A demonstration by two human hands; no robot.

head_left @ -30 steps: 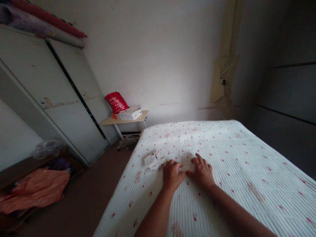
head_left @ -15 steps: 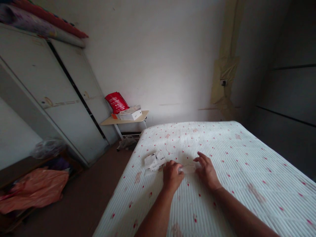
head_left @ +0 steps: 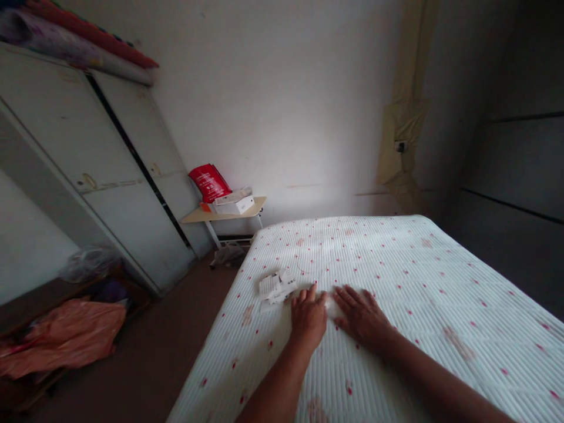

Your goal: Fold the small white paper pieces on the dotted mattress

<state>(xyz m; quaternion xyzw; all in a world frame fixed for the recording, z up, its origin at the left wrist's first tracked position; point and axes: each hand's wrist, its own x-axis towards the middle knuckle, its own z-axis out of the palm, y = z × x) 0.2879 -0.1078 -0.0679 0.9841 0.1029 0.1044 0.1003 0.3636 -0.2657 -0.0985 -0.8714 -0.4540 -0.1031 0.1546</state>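
Observation:
On the white, red-dotted mattress (head_left: 440, 329), my left hand (head_left: 309, 312) lies palm down with its fingers apart. Just right of it, my right hand (head_left: 362, 314) rests flat with its fingers stretched out. A small pale piece (head_left: 329, 301) shows between the two hands; most of it is hidden under them. Crumpled white papers with dark print (head_left: 276, 286) lie just beyond and left of my left hand, close to its fingers.
Beyond the mattress's far left corner stands a small table (head_left: 194, 216) with a red bag (head_left: 210, 183) and a white box (head_left: 235, 204). A wardrobe (head_left: 118, 170) is at the left. Orange cloth (head_left: 74, 335) lies at the lower left.
My right hand has come down flat and moved left, covering most of the pale piece. My left hand has loosened its pinch and spread its fingers.

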